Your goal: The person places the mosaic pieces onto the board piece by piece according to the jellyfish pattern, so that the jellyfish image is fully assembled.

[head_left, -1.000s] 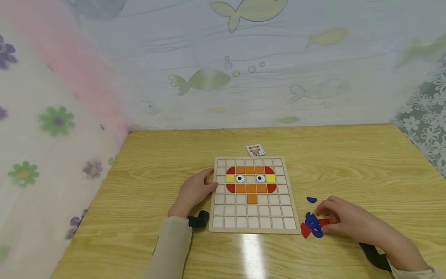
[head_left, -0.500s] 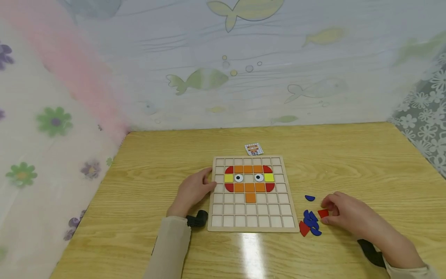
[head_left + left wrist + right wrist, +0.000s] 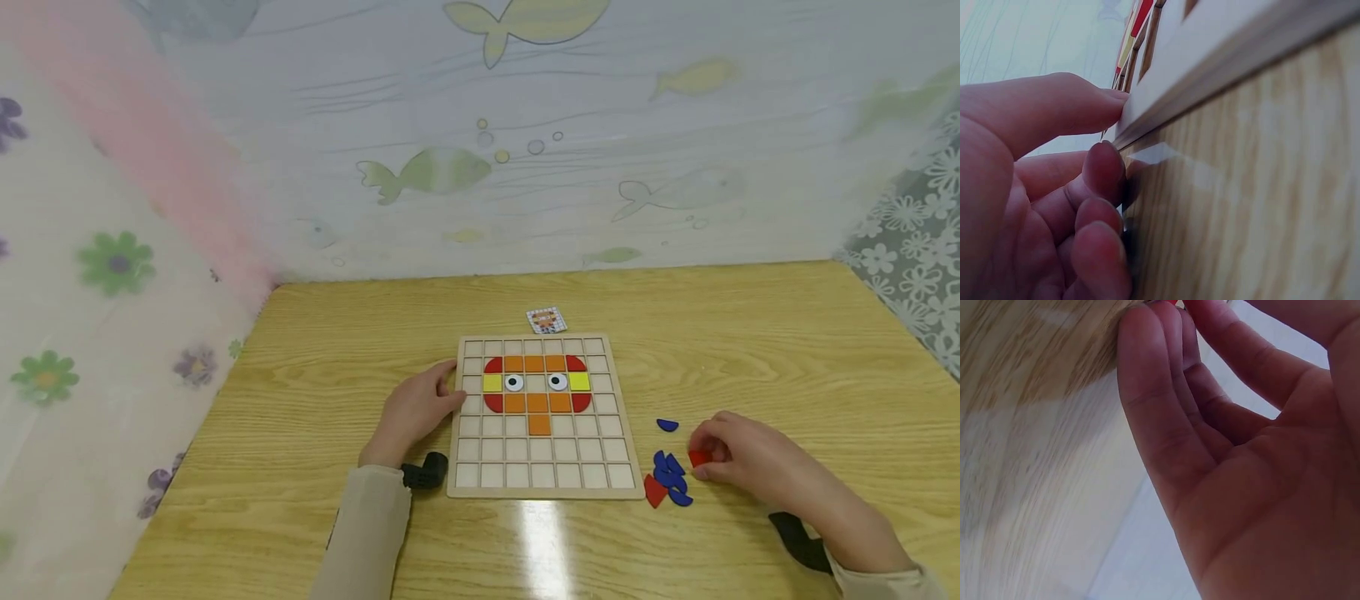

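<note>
Pinching a red tile (image 3: 699,457) between thumb and fingers (image 3: 701,434), right hand (image 3: 738,461) sits just right of the blue pieces (image 3: 670,477) on the desk (image 3: 787,358); left hand (image 3: 412,410) fingers press the puzzle board (image 3: 542,493) edge.

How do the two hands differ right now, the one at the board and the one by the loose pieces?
The left hand touches the grid board's left edge; the right hand is off the board, beside the blue pieces. The left hand holds nothing; the right hand pinches a red piece. Both are low over the wooden table.
</note>
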The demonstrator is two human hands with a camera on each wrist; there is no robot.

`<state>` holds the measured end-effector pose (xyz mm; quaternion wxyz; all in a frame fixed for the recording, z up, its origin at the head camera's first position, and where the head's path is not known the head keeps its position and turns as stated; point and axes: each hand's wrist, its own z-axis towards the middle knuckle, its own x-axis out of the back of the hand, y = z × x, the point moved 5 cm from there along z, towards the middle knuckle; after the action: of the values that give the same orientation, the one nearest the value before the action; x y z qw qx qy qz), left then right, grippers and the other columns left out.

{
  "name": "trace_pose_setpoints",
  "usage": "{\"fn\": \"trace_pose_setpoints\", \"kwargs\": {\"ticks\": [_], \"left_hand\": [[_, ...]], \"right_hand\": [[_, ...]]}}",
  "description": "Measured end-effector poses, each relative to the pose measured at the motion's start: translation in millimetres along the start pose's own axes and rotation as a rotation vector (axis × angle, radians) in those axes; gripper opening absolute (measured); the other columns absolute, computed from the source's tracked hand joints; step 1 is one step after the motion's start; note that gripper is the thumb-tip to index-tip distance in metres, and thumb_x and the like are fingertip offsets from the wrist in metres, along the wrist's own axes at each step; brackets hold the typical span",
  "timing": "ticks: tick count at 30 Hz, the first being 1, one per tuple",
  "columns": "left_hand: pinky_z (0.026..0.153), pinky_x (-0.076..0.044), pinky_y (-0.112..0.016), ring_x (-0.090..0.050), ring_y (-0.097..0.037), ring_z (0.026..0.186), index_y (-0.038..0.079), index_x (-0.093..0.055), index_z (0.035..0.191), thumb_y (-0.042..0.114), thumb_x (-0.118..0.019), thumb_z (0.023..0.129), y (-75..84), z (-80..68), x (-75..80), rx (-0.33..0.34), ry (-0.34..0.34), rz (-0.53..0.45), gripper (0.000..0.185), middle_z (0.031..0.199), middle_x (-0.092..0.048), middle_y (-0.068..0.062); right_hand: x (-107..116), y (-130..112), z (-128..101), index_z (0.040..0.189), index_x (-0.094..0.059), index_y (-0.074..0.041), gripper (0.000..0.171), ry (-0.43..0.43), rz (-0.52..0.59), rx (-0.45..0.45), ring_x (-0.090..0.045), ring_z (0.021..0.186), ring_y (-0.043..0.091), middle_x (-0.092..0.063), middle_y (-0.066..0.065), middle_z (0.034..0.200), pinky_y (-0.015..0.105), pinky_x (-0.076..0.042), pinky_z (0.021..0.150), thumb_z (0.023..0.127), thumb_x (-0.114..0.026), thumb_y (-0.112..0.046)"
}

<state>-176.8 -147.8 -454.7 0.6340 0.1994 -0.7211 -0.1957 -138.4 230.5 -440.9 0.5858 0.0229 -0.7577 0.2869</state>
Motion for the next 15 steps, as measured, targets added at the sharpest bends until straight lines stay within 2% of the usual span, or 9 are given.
{"fn": "trace_pose_setpoints", "kwargs": {"ticks": [3,9,15], "left_hand": [[0.056,-0.034,-0.028,-0.045,-0.012,0.06,0.02,-0.045,0.132,0.037,-0.058,0.082,-0.7,0.5,-0.2,0.004,0.002,-0.002,0.054,0.071,-0.052,0.008],[0.056,-0.034,-0.028,-0.045,-0.011,0.06,0.02,-0.045,0.131,0.038,-0.059,0.082,-2.0,1.5,-1.1,0.008,0.004,-0.001,0.054,0.071,-0.052,0.008],[0.056,-0.033,-0.028,-0.045,-0.011,0.06,0.019,-0.046,0.131,0.038,-0.059,0.082,-0.6,0.5,-0.1,-0.003,0.007,0.003,0.054,0.071,-0.051,0.008]], "right_hand": [[0.7,0.3,-0.2,0.083,-0.059,-0.02,0.019,0.004,0.003,-0.001,-0.04,0.062,0.005,-0.045,-0.008,0.075,0.023,-0.035,0.055,0.071,-0.073,-0.026],[1.1,3.6,-0.4,0.088,-0.06,-0.013,0.024,0.005,0.027,-0.059,-0.043,0.064,0.009,-0.049,-0.006,0.073,0.026,-0.038,0.057,0.073,-0.072,-0.026],[1.9,2.8,-0.4,0.084,-0.057,-0.015,0.021,0.018,0.03,-0.04,-0.04,0.063,0.01,-0.046,-0.006,0.073,0.025,-0.035,0.056,0.072,-0.072,-0.025]]}}
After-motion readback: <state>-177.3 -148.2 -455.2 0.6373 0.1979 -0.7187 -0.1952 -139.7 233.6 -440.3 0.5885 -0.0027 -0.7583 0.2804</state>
